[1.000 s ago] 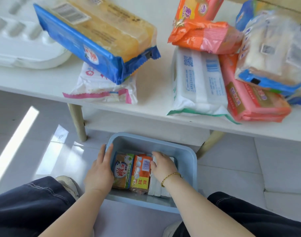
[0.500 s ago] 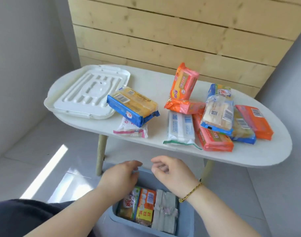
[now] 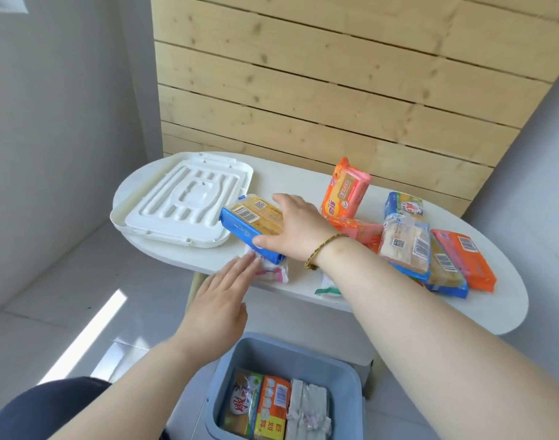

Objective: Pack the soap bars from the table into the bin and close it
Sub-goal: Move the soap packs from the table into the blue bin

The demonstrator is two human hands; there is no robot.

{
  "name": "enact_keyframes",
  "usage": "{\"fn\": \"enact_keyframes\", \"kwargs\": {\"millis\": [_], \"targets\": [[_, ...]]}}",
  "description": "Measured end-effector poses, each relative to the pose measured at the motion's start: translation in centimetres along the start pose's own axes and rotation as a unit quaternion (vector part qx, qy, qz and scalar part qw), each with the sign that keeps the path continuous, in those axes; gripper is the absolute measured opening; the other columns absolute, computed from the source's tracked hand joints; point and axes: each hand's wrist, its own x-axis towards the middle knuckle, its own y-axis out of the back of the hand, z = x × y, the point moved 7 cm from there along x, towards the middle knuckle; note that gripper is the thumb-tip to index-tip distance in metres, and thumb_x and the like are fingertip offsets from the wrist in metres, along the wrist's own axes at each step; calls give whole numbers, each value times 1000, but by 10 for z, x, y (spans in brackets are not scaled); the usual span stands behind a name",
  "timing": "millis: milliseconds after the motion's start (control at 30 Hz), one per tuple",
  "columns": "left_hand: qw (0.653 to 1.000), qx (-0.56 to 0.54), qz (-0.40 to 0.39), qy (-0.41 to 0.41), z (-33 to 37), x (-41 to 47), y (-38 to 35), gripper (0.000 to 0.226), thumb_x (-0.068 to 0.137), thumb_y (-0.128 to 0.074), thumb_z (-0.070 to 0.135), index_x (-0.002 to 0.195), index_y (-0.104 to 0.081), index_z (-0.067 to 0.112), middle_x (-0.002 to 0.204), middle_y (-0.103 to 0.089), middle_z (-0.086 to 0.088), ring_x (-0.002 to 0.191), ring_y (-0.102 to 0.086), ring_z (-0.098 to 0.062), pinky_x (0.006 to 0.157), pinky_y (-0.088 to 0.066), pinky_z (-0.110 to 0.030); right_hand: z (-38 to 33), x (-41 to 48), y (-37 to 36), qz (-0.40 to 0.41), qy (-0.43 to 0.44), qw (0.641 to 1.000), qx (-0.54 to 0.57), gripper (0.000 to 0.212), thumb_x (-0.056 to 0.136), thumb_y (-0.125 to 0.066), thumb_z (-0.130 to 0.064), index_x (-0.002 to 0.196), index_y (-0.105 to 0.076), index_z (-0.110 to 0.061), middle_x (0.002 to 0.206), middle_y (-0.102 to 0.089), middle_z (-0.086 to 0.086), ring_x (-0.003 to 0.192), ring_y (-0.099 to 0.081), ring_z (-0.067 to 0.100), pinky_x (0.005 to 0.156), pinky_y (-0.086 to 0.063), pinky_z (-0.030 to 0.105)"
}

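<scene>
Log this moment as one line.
right hand: grips blue-wrapped soap bar | left hand: open, at pink-white pack | bin: three bars visible | lid: off

Right hand (image 3: 299, 231) curled gripping, left hand (image 3: 221, 300) extended flat.

Bin (image 3: 287, 357) was cut by the bottom edge, as were the lower ends of the three bars (image 3: 273, 404) inside. Right forearm (image 3: 399, 300) hid the white-green pack (image 3: 327, 285) except one corner. Right hand (image 3: 299, 231) covered the right end of the blue-yellow pack (image 3: 249, 220). Pink-white pack (image 3: 272, 274) lay mostly under that one. Wrapper print was too blurred to read.
</scene>
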Motion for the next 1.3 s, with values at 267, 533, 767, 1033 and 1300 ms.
{"fn": "enact_keyframes", "kwargs": {"millis": [267,533,767,1033,1300], "targets": [[998,-33,-5,50,-4,3,5,78,65,-25,9,143,-22,14,152,-25,-3,129,-33,-14,100,-18,-13,1,29,-19,-100,-75,981,-146,77,78,-67,-39,135,-28,-5,131,-46,14,118,-51,30,91,-44,35],[993,-74,-52,70,-10,2,2,78,67,-20,10,144,-10,22,152,-6,12,139,-24,-16,100,-6,-7,-4,44,-30,-52,-105,974,-194,76,77,-67,-31,136,-28,-3,132,-41,14,122,-46,31,96,-44,39],[986,-133,-12,97,-9,-10,16,63,87,-36,12,144,-12,24,138,-10,25,138,-24,-9,99,-15,-9,3,18,-14,57,-38,991,-112,60,78,-61,-34,126,-38,-8,124,-49,14,111,-51,32,87,-42,35],[960,-183,67,201,-28,-40,16,36,88,-49,1,124,-49,9,103,-49,3,89,-49,-11,80,-36,-27,11,-37,11,105,10,974,202,60,72,-73,-19,126,-47,-14,114,-59,-1,106,-58,16,87,-44,24],[918,-146,-135,343,-58,-78,-71,33,94,-41,15,126,-50,12,133,-52,-8,119,-51,-25,98,-40,-33,46,-106,-54,-134,26,978,155,57,70,-71,-16,120,-48,-30,95,-55,-19,87,-58,2,73,-45,9]]}}
